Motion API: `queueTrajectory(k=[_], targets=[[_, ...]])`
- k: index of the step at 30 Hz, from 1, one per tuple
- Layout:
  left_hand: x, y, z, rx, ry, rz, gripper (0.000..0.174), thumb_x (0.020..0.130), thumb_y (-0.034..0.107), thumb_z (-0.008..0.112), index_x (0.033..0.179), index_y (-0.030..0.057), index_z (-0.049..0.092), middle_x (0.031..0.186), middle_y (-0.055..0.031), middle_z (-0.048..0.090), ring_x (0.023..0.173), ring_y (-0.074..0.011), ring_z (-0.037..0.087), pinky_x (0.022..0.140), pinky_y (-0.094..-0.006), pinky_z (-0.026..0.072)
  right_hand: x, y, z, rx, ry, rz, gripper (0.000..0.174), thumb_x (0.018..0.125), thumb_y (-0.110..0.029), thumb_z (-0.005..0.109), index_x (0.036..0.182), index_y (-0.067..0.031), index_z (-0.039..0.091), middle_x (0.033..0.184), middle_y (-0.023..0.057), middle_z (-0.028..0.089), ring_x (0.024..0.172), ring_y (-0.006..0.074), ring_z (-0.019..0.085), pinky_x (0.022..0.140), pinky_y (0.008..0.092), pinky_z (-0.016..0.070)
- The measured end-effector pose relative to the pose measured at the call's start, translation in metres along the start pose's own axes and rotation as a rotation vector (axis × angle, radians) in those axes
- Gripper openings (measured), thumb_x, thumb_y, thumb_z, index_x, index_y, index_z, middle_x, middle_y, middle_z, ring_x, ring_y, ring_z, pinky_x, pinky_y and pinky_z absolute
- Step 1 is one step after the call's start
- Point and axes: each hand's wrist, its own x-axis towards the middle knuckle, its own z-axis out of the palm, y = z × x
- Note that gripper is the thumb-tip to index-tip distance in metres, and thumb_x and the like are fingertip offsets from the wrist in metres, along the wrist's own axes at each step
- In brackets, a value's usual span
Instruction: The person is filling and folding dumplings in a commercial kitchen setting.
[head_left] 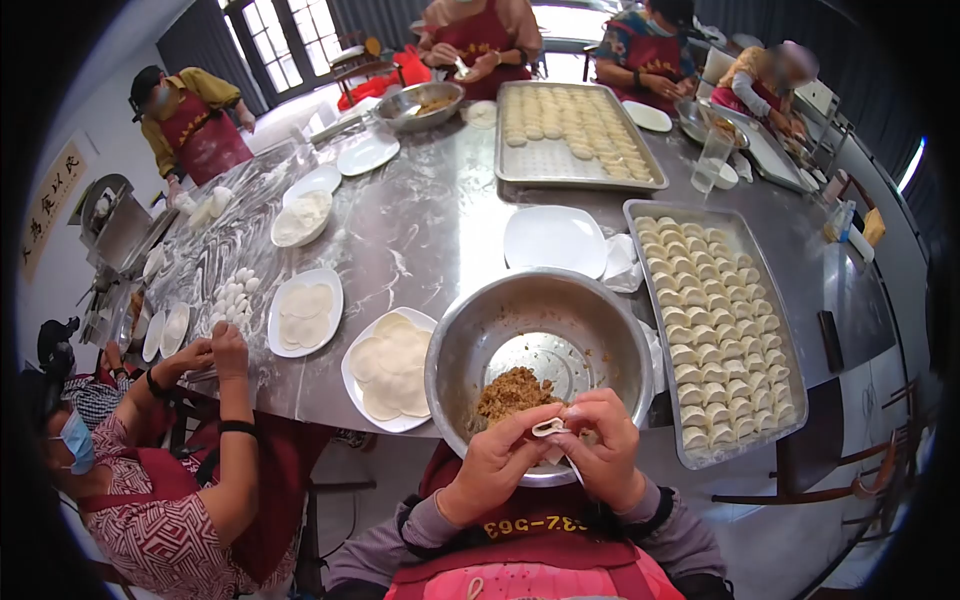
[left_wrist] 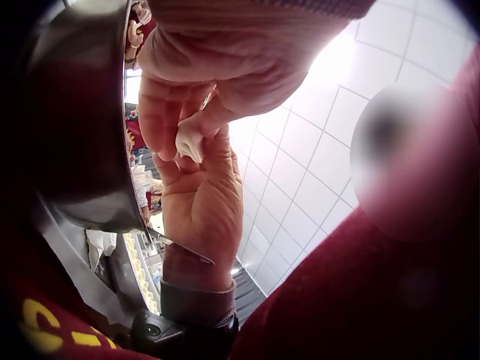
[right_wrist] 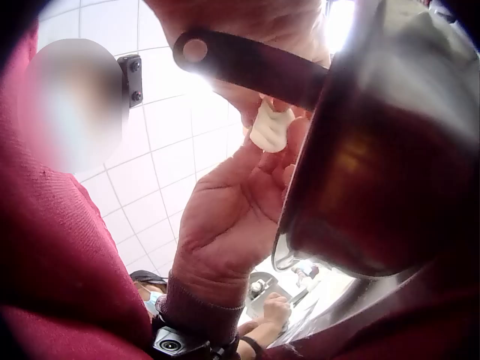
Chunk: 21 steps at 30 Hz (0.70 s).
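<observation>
Over the near rim of a large metal bowl (head_left: 437,350), my left hand (head_left: 490,468) and right hand (head_left: 612,450) pinch a folded dumpling (head_left: 548,427) between fingertips and thumbs. Its pale dough is bent over, with a gap at the near end in the head view. Brown minced filling (head_left: 515,393) is heaped in the bowl below. Across the right palm lies a flat strip-like tool (right_wrist: 251,66) with a hole in its rounded end; its narrow other end (left_wrist: 184,247) sticks out by the right wrist. Fingers hide its middle.
A tray (head_left: 690,458) of dumplings in rows stands right of the bowl, another tray (head_left: 535,155) farther back. Plates of round wrappers (head_left: 390,365) lie left, near a seated person (head_left: 170,500). A bare white plate (head_left: 553,240) sits behind the bowl. Several people stand around.
</observation>
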Motion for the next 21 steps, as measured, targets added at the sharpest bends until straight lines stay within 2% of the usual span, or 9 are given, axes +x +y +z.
queueTrajectory(k=[1,4,10,19,21], targets=[[0.0007,-0.0004,0.0008,-0.013,0.002,0.003,0.04,0.089,-0.004,0.054,0.129,0.0,0.049,0.11,-0.0107,0.061,0.095,-0.012,0.06,0.081,-0.0244,0.0489,0.0,0.0016,0.0007,0.038,0.025,0.027,0.019,0.073,0.005,0.071,0.089,-0.0002,0.063,0.091,0.0101,0.058,0.072,0.0164,0.059,0.06,0.0259,0.0481],[0.0016,-0.0051,0.0038,0.001,0.042,0.039,0.044,0.09,-0.004,0.052,0.133,-0.0014,0.044,0.117,-0.0121,0.058,0.097,-0.0118,0.059,0.082,-0.0245,0.0486,0.0043,-0.0004,-0.0044,-0.101,-0.055,-0.095,0.021,0.072,0.005,0.072,0.089,-0.0006,0.063,0.091,0.0101,0.057,0.072,0.0161,0.059,0.06,0.026,0.0478],[0.0009,-0.0038,0.0055,-0.038,0.039,0.053,0.049,0.091,-0.003,0.051,0.138,-0.0023,0.037,0.124,-0.0133,0.055,0.101,-0.0144,0.058,0.085,-0.0254,0.0474,0.0036,0.0078,-0.0042,-0.096,-0.041,-0.195,0.02,0.07,0.006,0.071,0.088,-0.0008,0.064,0.089,0.0106,0.058,0.072,0.0198,0.06,0.061,0.0276,0.0483],[0.0036,0.0015,0.0029,0.249,-0.048,0.128,0.048,0.09,-0.001,0.053,0.136,-0.0009,0.041,0.124,-0.0157,0.055,0.105,-0.0172,0.057,0.088,-0.0265,0.0459,0.0063,0.0048,-0.0067,-0.105,-0.142,-0.175,0.022,0.068,0.007,0.07,0.088,-0.0008,0.063,0.09,0.0109,0.058,0.075,0.0216,0.06,0.062,0.0296,0.0492],[0.0036,-0.0014,0.001,0.156,-0.062,0.086,0.049,0.09,-0.001,0.052,0.137,-0.0008,0.039,0.123,-0.0146,0.054,0.106,-0.0167,0.056,0.089,-0.0265,0.0453,0.0079,-0.0011,-0.0078,-0.086,-0.133,-0.087,0.024,0.069,0.006,0.07,0.09,-0.0009,0.063,0.092,0.011,0.057,0.076,0.0215,0.06,0.063,0.0295,0.0492]])
